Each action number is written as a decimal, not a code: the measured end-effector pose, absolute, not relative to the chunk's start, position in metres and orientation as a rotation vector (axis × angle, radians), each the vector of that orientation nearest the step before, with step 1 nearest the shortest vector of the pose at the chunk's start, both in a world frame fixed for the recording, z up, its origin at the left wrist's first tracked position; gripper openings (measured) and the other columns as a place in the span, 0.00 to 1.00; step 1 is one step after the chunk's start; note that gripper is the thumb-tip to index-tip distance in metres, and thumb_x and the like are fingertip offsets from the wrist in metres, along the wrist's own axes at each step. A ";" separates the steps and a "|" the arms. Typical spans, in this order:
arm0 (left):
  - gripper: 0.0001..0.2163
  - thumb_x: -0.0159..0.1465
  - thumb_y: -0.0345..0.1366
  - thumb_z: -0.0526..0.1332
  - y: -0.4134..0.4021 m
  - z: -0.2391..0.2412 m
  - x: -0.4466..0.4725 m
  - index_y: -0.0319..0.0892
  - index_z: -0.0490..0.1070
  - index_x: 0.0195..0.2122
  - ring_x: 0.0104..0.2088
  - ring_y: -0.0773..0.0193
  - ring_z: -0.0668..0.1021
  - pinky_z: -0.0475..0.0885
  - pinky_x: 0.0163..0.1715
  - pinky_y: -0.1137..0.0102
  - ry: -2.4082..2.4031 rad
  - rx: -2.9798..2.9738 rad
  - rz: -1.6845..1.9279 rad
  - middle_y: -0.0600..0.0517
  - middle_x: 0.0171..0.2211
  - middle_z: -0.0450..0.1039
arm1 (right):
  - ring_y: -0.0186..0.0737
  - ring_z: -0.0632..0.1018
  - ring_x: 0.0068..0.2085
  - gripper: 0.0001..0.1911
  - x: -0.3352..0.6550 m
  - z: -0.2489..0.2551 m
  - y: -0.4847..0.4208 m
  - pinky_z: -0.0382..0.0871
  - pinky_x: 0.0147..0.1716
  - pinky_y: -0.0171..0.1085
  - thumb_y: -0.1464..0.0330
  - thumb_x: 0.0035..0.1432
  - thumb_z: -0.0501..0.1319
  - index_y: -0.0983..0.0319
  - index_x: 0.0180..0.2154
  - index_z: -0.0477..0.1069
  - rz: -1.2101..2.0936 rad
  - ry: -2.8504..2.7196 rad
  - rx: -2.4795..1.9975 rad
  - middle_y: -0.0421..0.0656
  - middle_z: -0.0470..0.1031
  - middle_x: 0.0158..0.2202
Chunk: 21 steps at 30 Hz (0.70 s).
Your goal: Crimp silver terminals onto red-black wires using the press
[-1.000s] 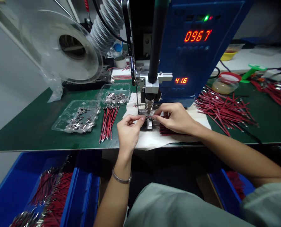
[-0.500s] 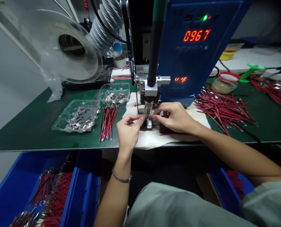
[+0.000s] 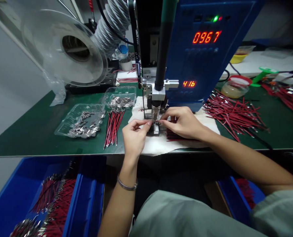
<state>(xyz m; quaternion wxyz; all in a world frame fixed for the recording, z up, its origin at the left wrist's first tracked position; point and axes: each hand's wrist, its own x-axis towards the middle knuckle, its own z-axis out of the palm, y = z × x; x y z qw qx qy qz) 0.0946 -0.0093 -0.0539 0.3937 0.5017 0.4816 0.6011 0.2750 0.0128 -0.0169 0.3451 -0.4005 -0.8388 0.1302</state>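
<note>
My left hand (image 3: pixel 134 136) pinches a small piece from the left, right under the tip of the blue machine's head (image 3: pixel 156 112). From the right, my right hand (image 3: pixel 183 122) pinches the same spot, fingertips almost meeting the left ones over a small metal fixture (image 3: pixel 155 129). What the fingers hold is too small to name; it looks like a thin red wire. More red wires (image 3: pixel 172 135) lie under my right palm on a white cloth (image 3: pixel 158 148).
Two clear trays of small metal sleeves (image 3: pixel 83 123) (image 3: pixel 120 100) and a bundle of red wires (image 3: pixel 113 126) lie at left. A big heap of red wires (image 3: pixel 232 113) lies at right. A clear reel (image 3: pixel 67 49) stands behind. Blue bins (image 3: pixel 45 200) sit below the table edge.
The lower red display flickered and reads 416 again. Both hands stay pinched at the fixture, with barely any movement.
</note>
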 end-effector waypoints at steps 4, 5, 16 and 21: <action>0.08 0.53 0.37 0.69 -0.009 -0.054 0.095 0.38 0.77 0.29 0.28 0.66 0.76 0.69 0.29 0.73 1.232 1.278 1.527 0.48 0.30 0.78 | 0.34 0.74 0.29 0.06 0.275 -0.017 0.012 0.63 0.29 0.33 0.69 0.56 0.62 0.64 0.31 0.77 0.338 -2.175 -1.034 0.42 0.77 0.29; 0.08 0.53 0.38 0.69 -0.009 -0.054 0.095 0.38 0.77 0.29 0.28 0.66 0.76 0.69 0.29 0.73 1.232 1.279 1.526 0.48 0.30 0.78 | 0.34 0.74 0.29 0.06 0.275 -0.017 0.012 0.63 0.29 0.33 0.69 0.56 0.61 0.64 0.31 0.77 0.340 -2.175 -1.035 0.42 0.77 0.29; 0.08 0.53 0.37 0.68 -0.010 -0.051 0.095 0.38 0.77 0.29 0.29 0.65 0.76 0.69 0.29 0.73 1.229 1.277 1.526 0.48 0.30 0.78 | 0.33 0.73 0.28 0.06 0.275 -0.018 0.013 0.63 0.29 0.33 0.69 0.56 0.61 0.64 0.32 0.77 0.326 -2.177 -1.035 0.42 0.76 0.29; 0.08 0.53 0.37 0.68 -0.010 -0.051 0.095 0.38 0.76 0.29 0.29 0.65 0.76 0.69 0.29 0.73 1.221 1.265 1.524 0.48 0.30 0.77 | 0.34 0.74 0.29 0.06 0.275 -0.018 0.014 0.64 0.30 0.33 0.69 0.56 0.61 0.63 0.32 0.77 0.328 -2.203 -0.998 0.42 0.76 0.30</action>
